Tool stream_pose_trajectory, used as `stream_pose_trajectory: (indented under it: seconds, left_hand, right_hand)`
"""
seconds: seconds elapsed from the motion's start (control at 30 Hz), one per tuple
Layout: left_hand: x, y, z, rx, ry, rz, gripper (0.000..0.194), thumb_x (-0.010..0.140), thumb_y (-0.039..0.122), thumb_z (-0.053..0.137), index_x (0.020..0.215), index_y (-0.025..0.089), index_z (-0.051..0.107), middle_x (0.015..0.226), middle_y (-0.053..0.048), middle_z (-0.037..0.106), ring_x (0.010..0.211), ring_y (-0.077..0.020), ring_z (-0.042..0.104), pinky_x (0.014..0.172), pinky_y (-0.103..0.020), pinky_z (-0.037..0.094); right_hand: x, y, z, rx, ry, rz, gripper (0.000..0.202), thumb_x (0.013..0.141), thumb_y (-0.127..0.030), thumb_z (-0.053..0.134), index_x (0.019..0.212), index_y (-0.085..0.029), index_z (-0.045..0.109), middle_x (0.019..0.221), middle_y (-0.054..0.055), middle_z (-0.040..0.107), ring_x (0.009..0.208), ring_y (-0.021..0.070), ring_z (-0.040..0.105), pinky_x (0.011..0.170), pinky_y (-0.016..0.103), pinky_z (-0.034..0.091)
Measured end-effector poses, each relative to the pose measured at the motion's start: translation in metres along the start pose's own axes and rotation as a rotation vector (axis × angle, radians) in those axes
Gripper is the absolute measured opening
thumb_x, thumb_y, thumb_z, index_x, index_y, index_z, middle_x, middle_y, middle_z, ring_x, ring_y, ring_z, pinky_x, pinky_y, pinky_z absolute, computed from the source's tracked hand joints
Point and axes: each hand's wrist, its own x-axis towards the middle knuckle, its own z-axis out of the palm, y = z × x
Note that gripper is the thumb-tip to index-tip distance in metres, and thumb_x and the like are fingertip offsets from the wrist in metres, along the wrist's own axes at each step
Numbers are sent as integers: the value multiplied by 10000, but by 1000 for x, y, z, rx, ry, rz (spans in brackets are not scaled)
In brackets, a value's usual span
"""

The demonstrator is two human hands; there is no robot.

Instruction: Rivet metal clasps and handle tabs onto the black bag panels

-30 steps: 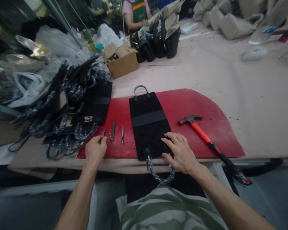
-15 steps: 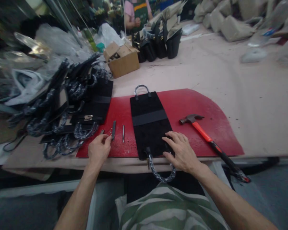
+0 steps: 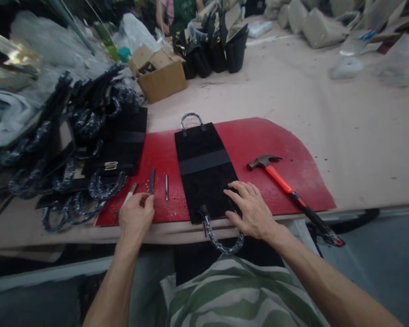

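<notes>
My left hand (image 3: 136, 213) is over the red mat (image 3: 266, 136), thumb and fingers pinched together beside the lower end of a dark metal bar (image 3: 152, 180). Whatever is between the fingertips is too small to make out. Close by lie a thin metal punch (image 3: 167, 187), tiny loose bits and another slim tool (image 3: 131, 192), partly hidden by that hand. My right hand (image 3: 248, 209) rests with spread fingers on the lower right of a flat black bag panel (image 3: 202, 159). The panel has a plastic-wrapped handle (image 3: 221, 245) at the near end and another (image 3: 191, 116) at the far end.
A claw hammer (image 3: 279, 177) with an orange and black handle lies right of the panel, its end past the table edge. Wrapped black bag pieces (image 3: 88, 131) are piled on the left. Behind stand a cardboard box (image 3: 163, 81), black bags (image 3: 218, 50) and a person (image 3: 180, 11).
The view has shifted slightly, so most things sit a little further left and higher. My left hand has drawn slightly back, uncovering more of the slim tool; my right hand stays on the panel.
</notes>
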Motion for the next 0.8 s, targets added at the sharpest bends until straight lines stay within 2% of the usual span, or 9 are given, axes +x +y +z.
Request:
stream_pose_trajectory:
  seconds: [0.17, 0.23, 0.33, 0.47, 0.67, 0.8]
  left_hand:
    - [23, -30, -21, 10, 85, -101, 327, 864, 437, 527, 938, 194, 734, 884, -86, 753, 831, -260, 690, 773, -341, 490]
    - [29, -40, -29, 45, 60, -141, 305, 869, 418, 535, 921, 198, 740, 881, -89, 756, 844, -265, 692, 763, -336, 492]
    - [33, -47, -34, 124, -41, -154, 281, 873, 392, 545, 918, 201, 746, 926, -105, 761, 899, -285, 694, 770, -346, 490]
    - [35, -47, -31, 206, -118, -158, 295, 880, 408, 544, 966, 201, 736, 991, -128, 754, 955, -308, 686, 784, -369, 487]
    - [40, -45, -27, 384, -192, -105, 271, 866, 383, 548, 912, 202, 744, 975, -166, 745, 992, -335, 676, 820, -393, 478]
    - [44, -33, -24, 288, -228, -102, 270, 853, 397, 565, 880, 205, 751, 913, -140, 758, 931, -315, 694, 779, -365, 473]
  right_hand:
    - [3, 6, 3, -25, 40, -47, 476, 876, -356, 581, 1303, -144, 579, 1398, 172, 507, 1287, 359, 442, 1088, 551, 333]
    - [4, 9, 6, -32, 61, -65, 463, 882, -364, 569, 1292, -147, 584, 1388, 175, 515, 1279, 364, 454, 1075, 557, 343]
    - [4, 13, 11, -44, 91, -82, 457, 887, -383, 557, 1284, -159, 586, 1374, 170, 528, 1264, 368, 468, 1059, 562, 358]
    - [5, 13, 12, -54, 104, -88, 459, 888, -393, 548, 1282, -161, 583, 1364, 168, 533, 1246, 371, 478, 1041, 565, 372]
    - [5, 13, 11, -66, 119, -98, 452, 890, -385, 552, 1276, -153, 588, 1355, 170, 539, 1230, 362, 492, 1036, 553, 379]
    - [5, 13, 11, -63, 114, -90, 451, 884, -379, 559, 1277, -159, 589, 1367, 167, 538, 1242, 361, 487, 1046, 558, 375]
